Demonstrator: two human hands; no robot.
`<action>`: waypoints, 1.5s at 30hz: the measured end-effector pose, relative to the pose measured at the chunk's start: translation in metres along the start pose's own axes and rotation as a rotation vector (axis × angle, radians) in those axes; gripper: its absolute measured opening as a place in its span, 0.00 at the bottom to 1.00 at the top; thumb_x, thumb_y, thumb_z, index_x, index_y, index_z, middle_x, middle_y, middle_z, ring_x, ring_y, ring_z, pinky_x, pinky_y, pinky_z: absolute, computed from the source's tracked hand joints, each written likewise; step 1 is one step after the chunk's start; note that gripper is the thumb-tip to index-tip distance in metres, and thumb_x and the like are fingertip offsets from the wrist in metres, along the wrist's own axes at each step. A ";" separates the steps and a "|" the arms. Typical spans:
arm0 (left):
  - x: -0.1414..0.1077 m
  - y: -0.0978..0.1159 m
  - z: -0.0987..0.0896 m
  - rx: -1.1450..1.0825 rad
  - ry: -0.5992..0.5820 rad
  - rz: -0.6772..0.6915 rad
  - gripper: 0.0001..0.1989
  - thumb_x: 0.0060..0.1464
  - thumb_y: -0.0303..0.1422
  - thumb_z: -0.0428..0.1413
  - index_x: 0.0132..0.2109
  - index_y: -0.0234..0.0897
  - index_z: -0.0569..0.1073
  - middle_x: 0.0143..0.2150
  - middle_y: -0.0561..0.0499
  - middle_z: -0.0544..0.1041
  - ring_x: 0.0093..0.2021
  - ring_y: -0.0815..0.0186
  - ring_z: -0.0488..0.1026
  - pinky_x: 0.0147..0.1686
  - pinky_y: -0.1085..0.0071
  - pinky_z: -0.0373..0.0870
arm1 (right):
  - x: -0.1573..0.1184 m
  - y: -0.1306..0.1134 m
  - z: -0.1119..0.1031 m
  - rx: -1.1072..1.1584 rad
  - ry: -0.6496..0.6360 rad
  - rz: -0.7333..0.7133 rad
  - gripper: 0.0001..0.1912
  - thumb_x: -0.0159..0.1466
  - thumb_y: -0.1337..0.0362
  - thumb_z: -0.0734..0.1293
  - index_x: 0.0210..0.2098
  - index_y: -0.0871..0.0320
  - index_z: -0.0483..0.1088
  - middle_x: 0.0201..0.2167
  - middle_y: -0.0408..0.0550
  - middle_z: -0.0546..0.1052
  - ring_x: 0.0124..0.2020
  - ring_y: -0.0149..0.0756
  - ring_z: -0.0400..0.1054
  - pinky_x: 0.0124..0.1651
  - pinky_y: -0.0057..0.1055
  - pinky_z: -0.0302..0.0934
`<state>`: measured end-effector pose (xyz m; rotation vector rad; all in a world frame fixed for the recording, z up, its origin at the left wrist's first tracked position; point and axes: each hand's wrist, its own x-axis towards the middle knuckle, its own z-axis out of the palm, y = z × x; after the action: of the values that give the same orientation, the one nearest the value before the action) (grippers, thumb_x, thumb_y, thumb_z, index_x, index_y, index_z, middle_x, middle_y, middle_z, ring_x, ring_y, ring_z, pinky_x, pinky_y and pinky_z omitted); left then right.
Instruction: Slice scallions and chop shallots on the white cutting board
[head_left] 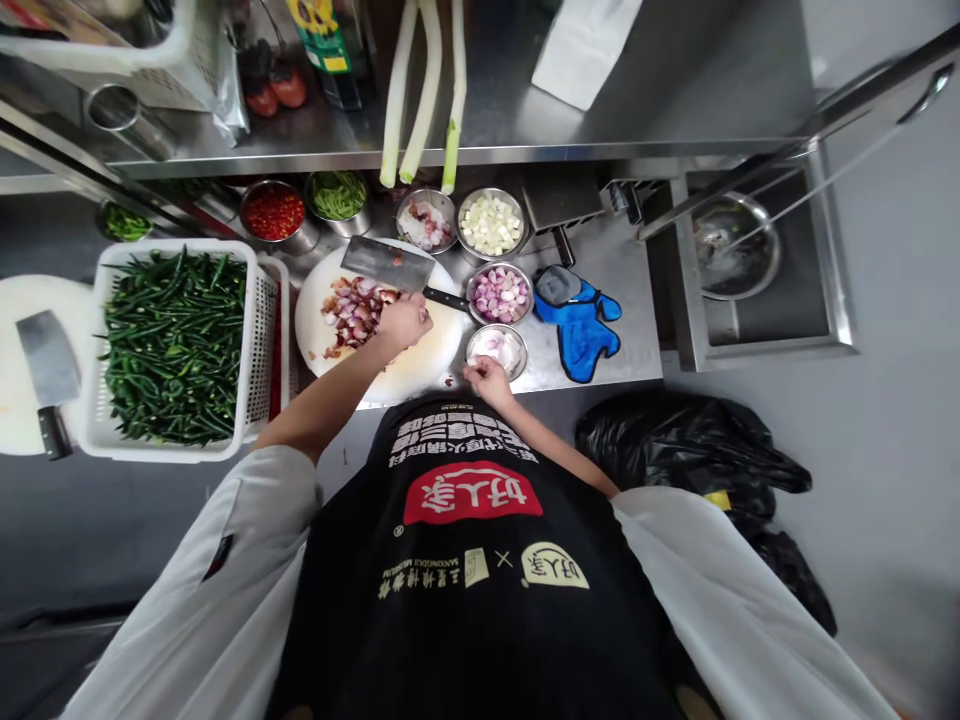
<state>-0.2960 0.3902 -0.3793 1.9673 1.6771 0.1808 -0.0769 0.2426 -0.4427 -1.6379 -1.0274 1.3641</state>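
My left hand (405, 324) is over the round white cutting board (442, 355), its fingers curled beside a heap of shallot pieces and reddish-brown skins (352, 315). Whatever is in those fingers is too small to make out. A cleaver (390, 262) lies across the far part of the board, its black handle reaching toward a bowl of peeled shallots (501, 294). At the near left rim of a small metal bowl (523, 370) with pale pieces in it is my right hand (489, 380). Its fingers are drawn together, and what they hold is hidden.
A white basket of green chillies (251, 300) stands left, beside another board with a cleaver (49, 355). Bowls of chopped red chilli (274, 212) and diced white vegetable (491, 225) line the back. A blue cloth item (585, 335) lies right, before the sink (780, 350). Leeks (420, 90) overhang the shelf.
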 end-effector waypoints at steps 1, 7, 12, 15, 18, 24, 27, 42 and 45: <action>-0.011 0.005 0.004 -0.133 0.009 -0.013 0.11 0.55 0.31 0.64 0.47 0.38 0.78 0.48 0.42 0.81 0.49 0.54 0.77 0.48 0.65 0.70 | 0.002 -0.004 0.001 0.020 0.017 -0.018 0.19 0.53 0.47 0.77 0.36 0.50 0.71 0.31 0.43 0.82 0.34 0.44 0.76 0.47 0.44 0.74; -0.074 0.030 0.047 -0.985 -0.249 -0.331 0.13 0.51 0.39 0.69 0.33 0.37 0.75 0.25 0.54 0.72 0.22 0.72 0.61 0.24 0.74 0.54 | 0.012 -0.028 0.015 0.135 -0.058 -0.032 0.28 0.48 0.49 0.80 0.44 0.49 0.71 0.42 0.45 0.83 0.29 0.36 0.74 0.36 0.37 0.72; -0.100 0.028 0.057 -1.216 -0.223 -0.379 0.17 0.46 0.43 0.72 0.36 0.35 0.79 0.27 0.54 0.75 0.21 0.74 0.59 0.22 0.74 0.50 | 0.008 -0.031 0.021 0.219 -0.059 0.052 0.28 0.47 0.49 0.82 0.40 0.50 0.70 0.37 0.43 0.82 0.28 0.38 0.76 0.36 0.39 0.75; -0.106 0.025 0.057 -1.233 -0.198 -0.383 0.18 0.44 0.41 0.73 0.39 0.35 0.81 0.24 0.57 0.73 0.20 0.75 0.56 0.22 0.74 0.49 | 0.006 -0.033 0.024 0.260 -0.052 0.076 0.27 0.48 0.49 0.82 0.39 0.50 0.70 0.35 0.42 0.82 0.28 0.39 0.78 0.37 0.41 0.78; -0.107 0.024 0.056 -1.266 -0.192 -0.347 0.20 0.44 0.41 0.72 0.42 0.34 0.84 0.22 0.58 0.69 0.20 0.75 0.54 0.23 0.74 0.47 | 0.006 -0.038 0.024 0.285 -0.048 0.082 0.27 0.49 0.49 0.83 0.38 0.51 0.69 0.34 0.41 0.82 0.29 0.39 0.78 0.37 0.40 0.79; -0.107 0.023 0.053 -1.312 -0.204 -0.239 0.23 0.42 0.42 0.73 0.43 0.32 0.86 0.24 0.56 0.73 0.22 0.75 0.57 0.24 0.74 0.50 | 0.001 -0.047 0.022 0.363 -0.016 0.141 0.29 0.47 0.52 0.85 0.39 0.52 0.69 0.32 0.40 0.82 0.30 0.36 0.79 0.38 0.34 0.80; -0.107 0.022 0.053 -1.305 -0.204 -0.220 0.22 0.43 0.41 0.71 0.43 0.31 0.86 0.24 0.55 0.73 0.22 0.74 0.58 0.24 0.74 0.51 | -0.002 -0.049 0.022 0.392 -0.006 0.166 0.29 0.46 0.54 0.86 0.38 0.52 0.69 0.31 0.39 0.82 0.30 0.34 0.79 0.37 0.32 0.79; -0.104 0.019 0.073 -0.970 0.087 -0.096 0.05 0.50 0.28 0.62 0.36 0.37 0.75 0.34 0.53 0.80 0.35 0.65 0.76 0.41 0.69 0.71 | -0.005 -0.046 0.031 0.417 -0.069 0.225 0.24 0.51 0.54 0.85 0.37 0.53 0.71 0.31 0.41 0.83 0.31 0.36 0.81 0.38 0.34 0.80; -0.105 0.018 0.076 -0.915 0.075 -0.096 0.08 0.50 0.27 0.63 0.39 0.38 0.76 0.36 0.52 0.81 0.37 0.64 0.78 0.42 0.69 0.71 | -0.003 -0.042 0.034 0.332 -0.077 0.197 0.19 0.56 0.54 0.82 0.37 0.53 0.72 0.29 0.39 0.81 0.30 0.35 0.79 0.37 0.33 0.80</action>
<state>-0.2693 0.2652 -0.4098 1.1919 1.3553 0.8268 -0.1155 0.2580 -0.4077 -1.4737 -0.6493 1.6408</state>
